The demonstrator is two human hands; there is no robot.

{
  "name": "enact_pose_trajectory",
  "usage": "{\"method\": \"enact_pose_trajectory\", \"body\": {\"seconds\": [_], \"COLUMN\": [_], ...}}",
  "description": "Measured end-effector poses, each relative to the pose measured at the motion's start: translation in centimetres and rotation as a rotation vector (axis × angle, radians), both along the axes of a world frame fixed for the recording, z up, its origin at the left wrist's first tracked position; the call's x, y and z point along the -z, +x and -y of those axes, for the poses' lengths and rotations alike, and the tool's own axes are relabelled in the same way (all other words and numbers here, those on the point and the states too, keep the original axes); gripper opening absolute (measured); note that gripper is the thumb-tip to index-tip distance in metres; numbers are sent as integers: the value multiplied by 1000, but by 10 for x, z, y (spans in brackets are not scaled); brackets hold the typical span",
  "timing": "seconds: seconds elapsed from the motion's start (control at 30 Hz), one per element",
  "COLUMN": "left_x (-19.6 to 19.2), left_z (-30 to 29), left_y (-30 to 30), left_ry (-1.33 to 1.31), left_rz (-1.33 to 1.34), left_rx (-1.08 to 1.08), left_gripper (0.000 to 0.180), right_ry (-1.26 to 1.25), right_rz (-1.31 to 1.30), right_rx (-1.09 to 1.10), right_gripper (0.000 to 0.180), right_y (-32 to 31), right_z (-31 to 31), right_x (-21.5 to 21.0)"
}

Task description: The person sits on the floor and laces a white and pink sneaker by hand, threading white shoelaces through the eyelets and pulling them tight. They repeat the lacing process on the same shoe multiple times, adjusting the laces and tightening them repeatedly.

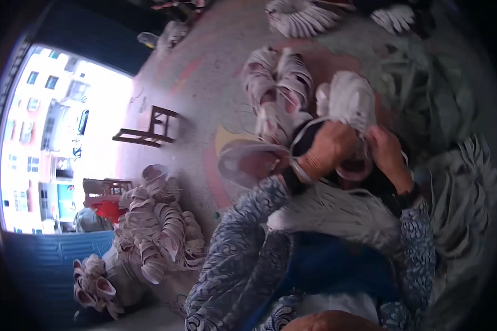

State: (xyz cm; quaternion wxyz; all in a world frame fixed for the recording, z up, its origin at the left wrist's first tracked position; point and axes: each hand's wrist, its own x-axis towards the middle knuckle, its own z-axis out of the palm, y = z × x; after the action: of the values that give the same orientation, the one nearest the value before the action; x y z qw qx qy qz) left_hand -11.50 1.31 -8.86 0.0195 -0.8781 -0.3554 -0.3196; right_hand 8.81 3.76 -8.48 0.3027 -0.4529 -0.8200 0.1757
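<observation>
A white shoe (pixel 352 99) lies over my lap, its toe pointing away and its opening toward me. My left hand (pixel 332 144) is closed over the shoe's left side, with a thin white shoelace (pixel 302 131) looping out beside it. On the other side, my right hand (pixel 385 150) is pinched at the lacing; the lace between its fingertips is mostly hidden. Close by on the left stands a round, pale container (pixel 229 165). Beyond it are several whitish shoes (pixel 258 77). A pale, stringy bundle (pixel 337 212) rests across my lap, below the shoe.
Many shoes are heaped (pixel 160 226) at the left, with a red bag (pixel 107 209) beside them. A small wooden chair (pixel 154 129) is on the floor near a bright doorway (pixel 66 143). Green sacks (pixel 431 94) lie at the right. More shoes (pixel 301 16) sit at the far side.
</observation>
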Motion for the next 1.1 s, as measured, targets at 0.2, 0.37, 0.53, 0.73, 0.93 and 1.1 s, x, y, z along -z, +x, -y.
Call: {"method": "enact_pose_trajectory", "body": {"seconds": [0.2, 0.37, 0.53, 0.73, 0.93, 1.1], "left_x": [-4, 5, 24, 13, 24, -1], "left_z": [32, 24, 24, 11, 15, 27], "left_y": [17, 24, 15, -13, 1, 12], "left_ry": [-511, -575, -457, -440, -496, -670], "left_rz": [289, 262, 327, 341, 395, 460], "left_rx": [0, -123, -174, -195, -119, -185], "left_gripper": [19, 18, 16, 12, 12, 14], "right_ry": [157, 135, 26, -33, 102, 155], "right_rz": [123, 288, 151, -150, -90, 133], "right_rx": [48, 71, 177, -44, -79, -25], "right_gripper": [21, 26, 20, 16, 28, 28], "right_y": [-7, -10, -1, 8, 14, 4], "right_z": [33, 39, 16, 8, 16, 26], "right_x": [-26, -14, 23, 9, 18, 7]}}
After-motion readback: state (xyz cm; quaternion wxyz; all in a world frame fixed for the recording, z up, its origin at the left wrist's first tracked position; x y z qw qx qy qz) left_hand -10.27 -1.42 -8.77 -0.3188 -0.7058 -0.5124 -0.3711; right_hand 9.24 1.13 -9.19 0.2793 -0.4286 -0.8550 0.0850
